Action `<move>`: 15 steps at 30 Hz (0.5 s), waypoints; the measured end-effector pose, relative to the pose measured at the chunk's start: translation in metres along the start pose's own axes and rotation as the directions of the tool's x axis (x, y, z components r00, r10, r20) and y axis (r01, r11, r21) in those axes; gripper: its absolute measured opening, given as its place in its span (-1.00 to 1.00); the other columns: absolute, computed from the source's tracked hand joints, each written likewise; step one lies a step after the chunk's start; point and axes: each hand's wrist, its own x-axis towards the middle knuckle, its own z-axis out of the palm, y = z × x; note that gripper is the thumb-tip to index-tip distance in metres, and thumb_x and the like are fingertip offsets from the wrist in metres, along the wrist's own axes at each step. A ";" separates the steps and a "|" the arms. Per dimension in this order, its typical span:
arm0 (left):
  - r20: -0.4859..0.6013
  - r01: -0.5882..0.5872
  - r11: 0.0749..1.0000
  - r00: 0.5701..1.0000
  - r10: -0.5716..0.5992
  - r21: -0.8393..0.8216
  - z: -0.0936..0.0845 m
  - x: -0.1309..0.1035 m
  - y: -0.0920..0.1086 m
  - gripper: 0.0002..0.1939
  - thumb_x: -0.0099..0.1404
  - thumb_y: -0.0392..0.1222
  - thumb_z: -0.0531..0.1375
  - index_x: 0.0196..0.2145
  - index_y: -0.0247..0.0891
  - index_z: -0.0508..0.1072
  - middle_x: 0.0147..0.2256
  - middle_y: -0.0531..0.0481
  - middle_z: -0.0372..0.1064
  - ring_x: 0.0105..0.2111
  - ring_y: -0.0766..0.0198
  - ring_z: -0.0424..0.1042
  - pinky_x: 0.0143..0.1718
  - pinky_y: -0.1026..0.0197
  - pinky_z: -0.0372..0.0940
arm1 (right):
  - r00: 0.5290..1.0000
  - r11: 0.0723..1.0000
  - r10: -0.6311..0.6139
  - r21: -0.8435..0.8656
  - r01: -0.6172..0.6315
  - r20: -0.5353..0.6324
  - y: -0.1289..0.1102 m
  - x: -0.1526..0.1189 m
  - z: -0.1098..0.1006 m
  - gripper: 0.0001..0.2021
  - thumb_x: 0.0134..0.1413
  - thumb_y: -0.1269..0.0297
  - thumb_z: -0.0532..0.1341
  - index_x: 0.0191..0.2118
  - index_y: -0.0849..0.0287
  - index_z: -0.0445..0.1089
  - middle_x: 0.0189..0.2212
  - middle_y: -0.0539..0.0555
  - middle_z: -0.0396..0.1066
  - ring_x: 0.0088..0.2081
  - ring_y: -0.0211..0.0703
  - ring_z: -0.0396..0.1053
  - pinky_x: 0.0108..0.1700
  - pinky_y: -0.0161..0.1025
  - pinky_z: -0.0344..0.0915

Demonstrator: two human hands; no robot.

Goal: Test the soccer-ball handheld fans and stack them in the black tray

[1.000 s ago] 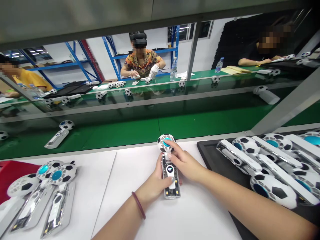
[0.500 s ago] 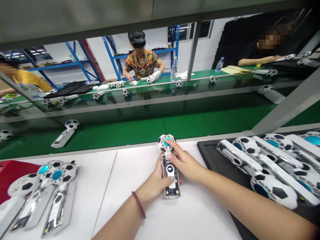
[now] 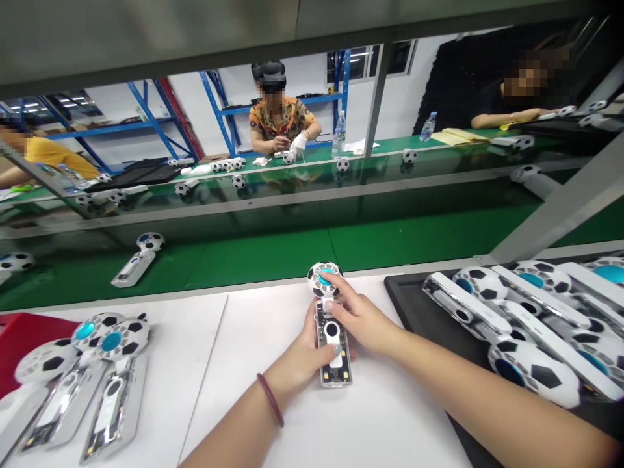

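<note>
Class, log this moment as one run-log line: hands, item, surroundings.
left hand: grips fan handle | right hand: fingertip on fan head | football fan: flat on white mat | black tray: fans piled

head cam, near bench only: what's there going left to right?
red tray → three open football fans → left hand → held football fan → right hand → black tray piled with fans

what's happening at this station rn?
A person holds one football-patterned handheld fan flat on the white bench. The left hand wraps its open handle, thumb on the board; the right hand has a finger on the teal hub. More such fans lie in the black tray at right and in a pile at left. Others ride the green conveyor.
</note>
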 end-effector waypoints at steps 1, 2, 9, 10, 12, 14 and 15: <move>0.001 0.003 1.000 1.000 -0.003 -0.001 0.000 0.000 0.000 -0.03 0.06 -0.08 0.30 0.20 -0.02 -0.30 -0.22 -0.08 0.29 -0.33 0.15 0.40 -0.28 0.07 0.27 | 1.000 1.000 0.002 0.007 -0.002 0.005 0.000 0.000 0.000 -0.45 0.14 0.23 0.01 0.22 -0.17 -0.15 -0.46 -0.03 0.32 -0.69 -0.29 0.28 -0.74 -0.38 0.24; 0.004 0.004 1.000 1.000 -0.004 -0.003 -0.001 0.000 0.000 -0.03 0.06 -0.08 0.30 0.20 -0.02 -0.30 -0.22 -0.09 0.28 -0.33 0.15 0.40 -0.27 0.06 0.27 | 1.000 1.000 0.003 0.010 -0.003 0.008 0.000 0.000 0.001 -0.45 0.14 0.23 0.01 0.22 -0.18 -0.16 -0.46 -0.04 0.32 -0.70 -0.29 0.27 -0.74 -0.37 0.24; 0.005 -0.018 0.998 1.000 0.018 0.052 -0.001 0.000 0.001 -0.03 0.11 -0.12 0.26 0.20 -0.02 -0.38 -0.22 -0.09 0.30 -0.32 0.14 0.41 -0.26 0.04 0.28 | 0.997 0.996 -0.057 0.070 0.061 -0.054 0.002 0.001 0.002 -0.29 0.11 0.25 0.09 0.25 -0.18 -0.37 -0.26 0.03 0.39 -0.50 -0.22 0.40 -0.57 -0.32 0.33; -0.006 -0.020 0.996 1.000 0.020 0.089 0.000 -0.001 0.002 -0.01 0.11 -0.11 0.26 0.20 -0.03 -0.42 -0.24 -0.08 0.31 -0.32 0.14 0.41 -0.24 0.03 0.27 | 0.993 0.986 -0.070 0.143 0.083 -0.094 0.003 0.002 0.001 -0.20 0.08 0.26 0.13 0.25 -0.14 -0.47 -0.20 0.05 0.39 -0.39 -0.19 0.42 -0.47 -0.30 0.37; -0.028 -0.005 0.984 1.000 0.010 0.178 0.002 -0.003 0.004 0.03 0.11 -0.06 0.25 0.21 -0.09 -0.49 -0.29 -0.08 0.33 -0.30 0.13 0.41 -0.22 0.01 0.27 | 0.993 0.943 -0.039 0.324 0.074 -0.115 0.003 0.004 0.000 -0.12 0.02 0.25 0.19 0.26 0.00 -0.48 -0.13 0.11 0.37 -0.22 -0.15 0.41 -0.29 -0.25 0.38; -0.025 0.022 0.968 1.000 -0.016 0.251 0.003 -0.005 0.004 0.08 0.10 -0.01 0.25 0.21 -0.15 -0.54 -0.32 -0.09 0.34 -0.29 0.10 0.41 -0.23 0.01 0.28 | 0.999 0.890 0.040 0.454 -0.049 0.029 0.001 0.004 0.000 -0.23 -0.02 0.20 0.22 0.25 0.15 -0.19 -0.11 0.19 0.37 -0.18 -0.09 0.40 -0.24 -0.21 0.38; -0.008 0.030 0.962 1.000 -0.029 0.271 0.002 -0.006 0.004 0.10 0.09 0.02 0.25 0.21 -0.17 -0.55 -0.34 -0.10 0.34 -0.30 0.09 0.41 -0.26 0.02 0.29 | 0.987 0.869 0.076 0.476 -0.133 0.138 0.000 0.003 0.000 -0.33 -0.02 0.16 0.21 0.19 0.19 -0.02 -0.09 0.22 0.35 -0.20 -0.05 0.41 -0.28 -0.18 0.39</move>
